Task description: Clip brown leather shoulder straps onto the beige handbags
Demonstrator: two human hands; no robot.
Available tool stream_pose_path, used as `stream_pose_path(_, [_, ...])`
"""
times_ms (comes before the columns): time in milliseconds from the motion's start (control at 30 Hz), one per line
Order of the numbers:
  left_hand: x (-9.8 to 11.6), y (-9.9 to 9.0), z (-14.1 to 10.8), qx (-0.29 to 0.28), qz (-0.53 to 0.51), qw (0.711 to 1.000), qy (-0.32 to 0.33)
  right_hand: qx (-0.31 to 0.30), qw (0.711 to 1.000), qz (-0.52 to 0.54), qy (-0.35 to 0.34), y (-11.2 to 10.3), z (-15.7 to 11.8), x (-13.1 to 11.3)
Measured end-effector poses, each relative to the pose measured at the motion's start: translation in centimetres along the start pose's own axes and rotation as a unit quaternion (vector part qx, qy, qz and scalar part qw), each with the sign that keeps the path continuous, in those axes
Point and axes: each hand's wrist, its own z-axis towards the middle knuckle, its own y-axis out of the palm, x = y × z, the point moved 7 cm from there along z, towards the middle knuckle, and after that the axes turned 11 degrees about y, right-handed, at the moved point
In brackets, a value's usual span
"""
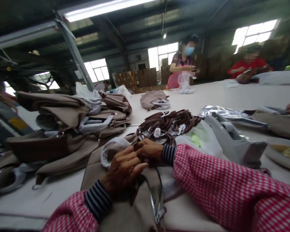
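Note:
My left hand (122,170) and my right hand (147,149) meet above a taupe handbag (120,212) lying on the white table (50,199). Their fingers close together on a brown leather strap (157,138), which runs up into a heap of similar straps (168,122). The exact grip is partly hidden by my fingers. A white plastic wrapping (111,151) lies just beyond my left hand. A metal zip (154,206) hangs on the bag below my hands.
A stack of taupe and brown handbags (72,119) rises on the left. A grey machine (232,138), crumpled foil (222,112) and a plastic bag (203,138) lie to the right. Co-workers (183,61) stand beyond the table, before cardboard boxes (145,77).

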Motion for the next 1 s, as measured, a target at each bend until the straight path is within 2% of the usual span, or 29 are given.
stream_pose_path(67, [-0.5,-0.9,-0.7,0.030,-0.024,0.999,-0.033,0.002,0.999,0.034,-0.006,-0.3,-0.3,0.3])
stream_pose_path(167, [-0.9,-1.7,-1.6,0.068,-0.042,0.994,-0.069,0.043,0.997,0.034,-0.044,-1.3,-1.1,0.6])
stream_pose_path(267, [-1.0,-2.0,-2.2,0.091,-0.051,0.991,-0.086,0.080,0.981,-0.127,-0.127,-1.5,-2.7,0.0])
stream_pose_path(367, [-1.2,-2.2,-2.5,0.102,-0.065,0.987,-0.109,0.090,0.913,-0.343,-0.203,0.0,-4.3,-0.7])
stream_pose_path(467, [-1.4,-2.5,-2.8,0.123,-0.074,0.981,-0.131,0.080,0.844,-0.491,-0.203,1.7,-4.9,-0.6])
stream_pose_path(600, [-1.7,-2.7,-3.1,0.141,-0.082,0.976,-0.143,0.075,0.769,-0.594,-0.223,3.8,-4.9,-0.5])
stream_pose_path(667, [-1.6,-2.7,-3.1,0.144,-0.089,0.976,-0.137,0.082,0.749,-0.615,-0.232,4.3,-4.7,-0.4])
stream_pose_path(767, [-1.6,-2.7,-3.0,0.149,-0.091,0.976,-0.132,0.074,0.748,-0.622,-0.221,4.2,-4.4,0.2])
stream_pose_path(933, [-1.8,-2.6,-3.5,0.161,-0.089,0.975,-0.128,0.115,0.806,-0.546,-0.200,2.4,-4.8,0.3])
stream_pose_path(1000, [-1.9,-2.5,-3.6,0.160,-0.087,0.975,-0.127,0.115,0.808,-0.539,-0.207,2.4,-5.1,0.3])
